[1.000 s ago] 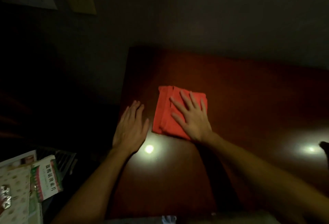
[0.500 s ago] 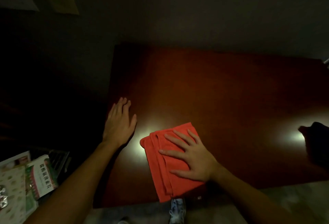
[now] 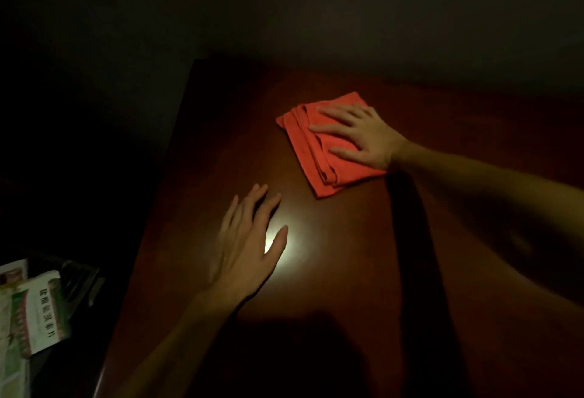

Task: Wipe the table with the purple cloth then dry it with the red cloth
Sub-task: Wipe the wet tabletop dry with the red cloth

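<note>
- The fingers [image 3: 331, 128] of the right hand [image 3: 363, 136] are lying straight and spread apart, pressing flat on the red cloth [image 3: 319, 157]; nothing is being pinched.
- The fingers [image 3: 252, 208] of the left hand [image 3: 249, 246] are lying straight and close together, thumb angled out, resting flat on the bare table [image 3: 221, 144] and holding nothing.
- The red cloth is lying folded on the far middle part of the table, layered edges facing left; the right palm is covering its right portion.
- The purple cloth is not identifiable in this dim view.
- The near table edge is sitting in deep shadow and is hard to trace; the right side of the top is running out of view.
- The printed packets [image 3: 38, 315] at lower left are lying off the table, partly cut off by the picture border; their text is not readable.
- The left table edge is running diagonally just beside the left hand; open surface is lying between the two hands, around a bright light reflection [image 3: 284, 246], and beyond the cloth toward the far edge.
- Compared with half a second ago, the cloth and right hand are now lying farther from the near edge, up toward the far side; the left hand is staying flat near the left edge.
</note>
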